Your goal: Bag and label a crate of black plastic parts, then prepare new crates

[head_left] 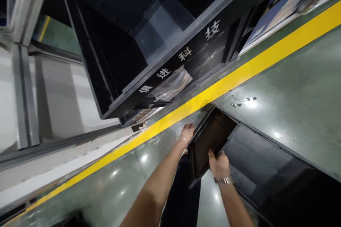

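Note:
A black plastic crate (255,156) with tall walls lies on the floor at the lower right. Its end panel (206,142) leans toward me at a tilt. My right hand (220,165), wearing a metal watch, grips the lower right edge of this panel, with the thumb on the inner face. Just left of the panel's outer edge is my left hand (188,133), its fingers curled closed. Whether it touches the panel, or has anything in it, is hidden.
A larger black bin (176,64) with white characters and a clear plastic sleeve (173,85) stands beyond a yellow floor line (202,97). Metal frame posts (25,95) rise at the left. Wet spots (237,105) dot the green floor.

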Tool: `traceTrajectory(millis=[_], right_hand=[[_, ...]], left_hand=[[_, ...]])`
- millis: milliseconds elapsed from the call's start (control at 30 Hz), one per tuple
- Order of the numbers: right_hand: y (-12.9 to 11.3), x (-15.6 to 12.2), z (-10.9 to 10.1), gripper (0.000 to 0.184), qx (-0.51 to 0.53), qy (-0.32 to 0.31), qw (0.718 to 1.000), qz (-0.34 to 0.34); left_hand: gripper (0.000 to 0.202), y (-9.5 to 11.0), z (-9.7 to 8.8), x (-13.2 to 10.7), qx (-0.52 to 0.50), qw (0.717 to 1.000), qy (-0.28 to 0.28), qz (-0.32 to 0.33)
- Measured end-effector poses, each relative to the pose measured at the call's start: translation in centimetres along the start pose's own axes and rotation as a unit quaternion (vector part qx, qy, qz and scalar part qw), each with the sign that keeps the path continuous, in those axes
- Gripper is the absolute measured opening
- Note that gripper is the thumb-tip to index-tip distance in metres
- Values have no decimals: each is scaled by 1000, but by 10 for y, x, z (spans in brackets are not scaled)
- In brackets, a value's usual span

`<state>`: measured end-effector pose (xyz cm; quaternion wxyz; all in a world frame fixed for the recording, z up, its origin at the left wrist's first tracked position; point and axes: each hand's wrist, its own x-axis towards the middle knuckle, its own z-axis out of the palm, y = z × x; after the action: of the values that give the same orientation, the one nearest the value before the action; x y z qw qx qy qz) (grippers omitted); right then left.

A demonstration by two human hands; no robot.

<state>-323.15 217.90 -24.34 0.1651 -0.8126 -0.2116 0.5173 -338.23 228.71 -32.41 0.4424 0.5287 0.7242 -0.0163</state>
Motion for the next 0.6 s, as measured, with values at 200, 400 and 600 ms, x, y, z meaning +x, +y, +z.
traceTrajectory(millis=[200, 400, 600], right_hand=[[4, -92, -31, 59, 51, -45, 997, -41], [4, -79, -28, 66, -6, 20, 998, -60], [14, -29, -8, 72, 36, 47, 989, -137]], left_hand=[[52, 17, 53, -2, 20, 997, -36, -60], [60, 37, 50, -64, 20, 999, -33, -28], [63, 55, 31, -113, -26, 998, -55, 22]])
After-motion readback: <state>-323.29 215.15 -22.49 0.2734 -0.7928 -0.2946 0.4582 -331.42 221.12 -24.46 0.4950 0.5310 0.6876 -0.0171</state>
